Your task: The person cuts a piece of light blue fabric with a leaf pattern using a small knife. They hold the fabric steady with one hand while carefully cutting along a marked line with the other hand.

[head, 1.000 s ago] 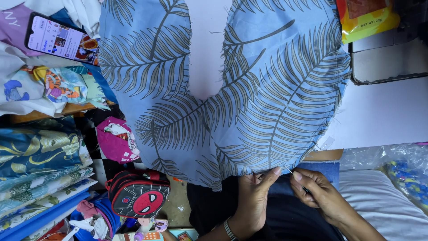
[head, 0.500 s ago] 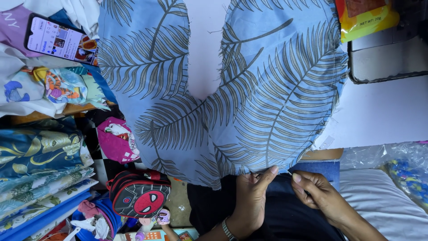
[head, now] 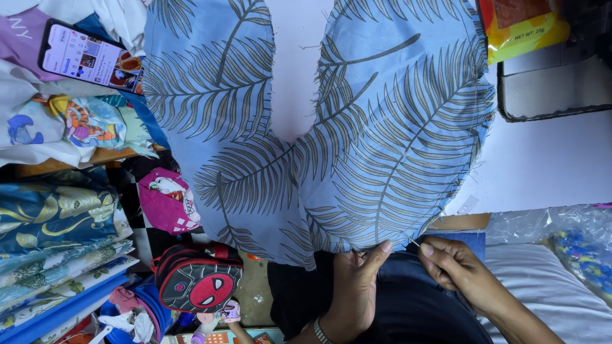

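A large piece of blue fabric [head: 357, 134] printed with grey palm leaves lies spread over a white table, split into two rounded lobes. My left hand [head: 357, 286] holds its near edge from below, thumb on the cloth. My right hand [head: 449, 267] is just to the right, fingertips pinched on a thin needle [head: 414, 243] that touches the fabric's frayed edge.
A lit smartphone [head: 83, 60] lies on piled clothes at top left. Folded patterned cloths [head: 57, 236] are stacked at left. A small red and black backpack [head: 197, 283] sits on the floor. A yellow packet [head: 519, 28] is at top right, a plastic bag [head: 567, 242] at right.
The fabric's right lobe has shifted slightly. My right hand has drawn a little to the right with the needle at the edge. My left hand keeps its hold.
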